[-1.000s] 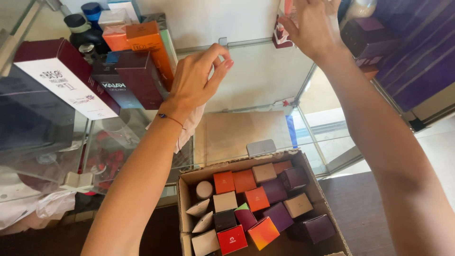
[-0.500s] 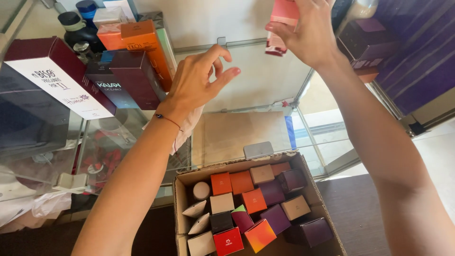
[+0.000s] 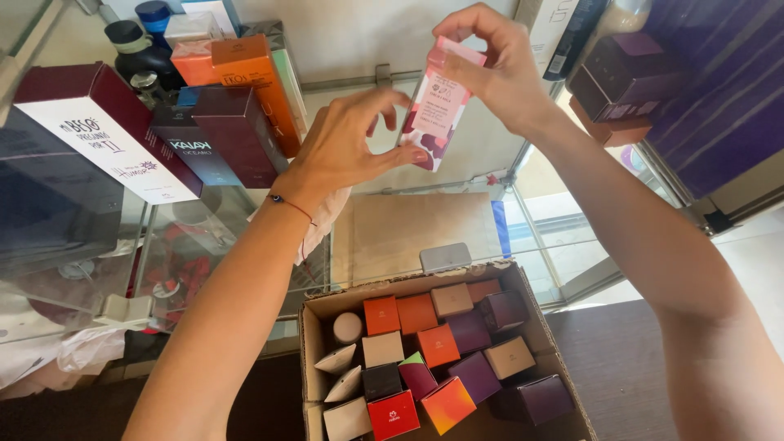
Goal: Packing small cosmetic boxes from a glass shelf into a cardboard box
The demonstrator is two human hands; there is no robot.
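Pink box (image 3: pixel 437 110) lowered; right hand (image 3: pixel 498 69) grip grasps top, left hand (image 3: pixel 347 147) bottom; roughly eighteen boxes in carton (image 3: pixel 314 314).

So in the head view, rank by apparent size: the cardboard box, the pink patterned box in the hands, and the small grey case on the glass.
1. Cardboard box, largest.
2. Pink patterned box, though it sits nearer the camera.
3. Grey case, smallest.
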